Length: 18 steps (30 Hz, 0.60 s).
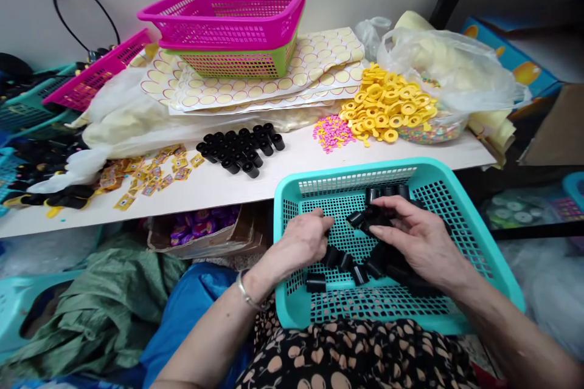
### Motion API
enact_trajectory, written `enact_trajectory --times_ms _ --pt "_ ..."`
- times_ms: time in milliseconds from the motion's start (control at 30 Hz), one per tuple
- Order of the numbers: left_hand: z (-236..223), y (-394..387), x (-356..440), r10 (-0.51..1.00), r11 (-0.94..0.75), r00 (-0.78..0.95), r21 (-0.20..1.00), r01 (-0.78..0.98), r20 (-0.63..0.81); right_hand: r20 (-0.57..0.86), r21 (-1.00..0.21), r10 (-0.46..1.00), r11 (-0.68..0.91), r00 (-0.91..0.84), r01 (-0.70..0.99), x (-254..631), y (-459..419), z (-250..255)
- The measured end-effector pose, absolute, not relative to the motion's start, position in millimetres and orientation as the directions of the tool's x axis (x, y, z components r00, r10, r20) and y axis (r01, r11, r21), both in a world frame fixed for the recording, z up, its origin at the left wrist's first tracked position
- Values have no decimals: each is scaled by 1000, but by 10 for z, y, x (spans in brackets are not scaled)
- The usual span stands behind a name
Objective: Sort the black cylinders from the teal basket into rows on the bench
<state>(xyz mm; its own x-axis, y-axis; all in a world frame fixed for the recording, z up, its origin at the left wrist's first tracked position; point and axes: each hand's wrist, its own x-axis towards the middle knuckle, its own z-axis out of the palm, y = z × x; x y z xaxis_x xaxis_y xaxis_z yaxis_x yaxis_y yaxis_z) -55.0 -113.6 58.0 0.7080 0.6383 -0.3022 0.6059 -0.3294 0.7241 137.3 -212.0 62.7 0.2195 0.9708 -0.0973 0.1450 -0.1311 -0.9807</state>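
On my lap a turquoise plastic basket (474, 225) holds several short black plastic tubes (359, 275). My right hand (410, 234) is inside the basket, its thumb and fingers closed around a few black tubes (358, 217). Over the basket's left part is my left hand (306, 237), fingers curled in; whatever they hold is hidden, though black tubes lie just below. More tubes rest under my right palm, partly covered by it. On the white table in front stands a group of black tubes (239, 149), mostly upright and close together.
Small yellow packets (150, 173) lie left of the standing tubes. To the right are pink and yellow bits (333, 132) and a pile of yellow plastic rings (387, 106). Behind, a magenta basket (219, 30) sits in a green one on sticker sheets (328, 64). A carton (219, 237) is below.
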Motion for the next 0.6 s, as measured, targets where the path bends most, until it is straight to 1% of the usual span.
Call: enact_trajectory --times_ms 33,67,100,133,167,200,233,267,300,333,367,400,433,467,500,533,600 --pt "533 -1158 -530 602 -467 745 629 621 -289 -153 -978 969 -176 193 108 1373 -2147 612" --pt "488 -1178 -514 584 -557 763 548 624 -275 -204 -973 966 -218 160 78 1362 -2177 598" --pt "449 -1195 -502 577 -608 771 489 626 -269 -242 -967 961 -251 132 54 1343 -2208 584" --pt "420 -1202 -495 582 -629 769 454 631 -263 -265 -962 957 -270 118 33 1319 -2237 570" --pt "406 -1200 -491 594 -630 762 441 639 -257 -274 -960 955 -278 112 18 1293 -2265 555" --pt "410 -1188 -489 601 -615 759 460 640 -251 -270 -962 956 -272 117 10 1266 -2290 541" --pt "433 -1169 -486 604 -577 757 518 632 -250 -256 -966 958 -259 128 6 1241 -2311 530" --pt "473 -1147 -478 613 -494 747 613 616 -257 -238 -971 960 -241 144 3 1218 -2329 523" --pt "526 -1126 -464 629 -353 728 734 580 -272 -216 -976 963 -219 164 4 1196 -2343 523" --pt "588 -1112 -444 648 -155 700 847 508 -301 -186 -981 965 -193 185 17 1175 -2352 531" --pt "653 -1108 -420 658 74 672 916 394 -341 -144 -986 967 -157 209 48 1156 -2357 547" --pt "715 -1115 -392 655 295 648 922 252 -387 -87 -989 970 -111 229 97 1138 -2356 571" --pt "768 -1132 -364 644 475 634 873 108 -428 -17 -986 971 -56 237 159 1122 -2350 602" --pt "810 -1156 -337 625 599 632 801 -13 -457 59 -974 971 6 230 226 1108 -2340 637" --pt "839 -1183 -313 610 673 636 732 -102 -472 130 -956 968 66 214 285 1096 -2326 671" --pt "855 -1212 -292 605 712 638 682 -165 -477 191 -936 961 117 199 332 1085 -2310 703" --pt "859 -1261 -262 617 734 628 635 -242 -474 257 -906 949 170 184 388 1068 -2278 746"
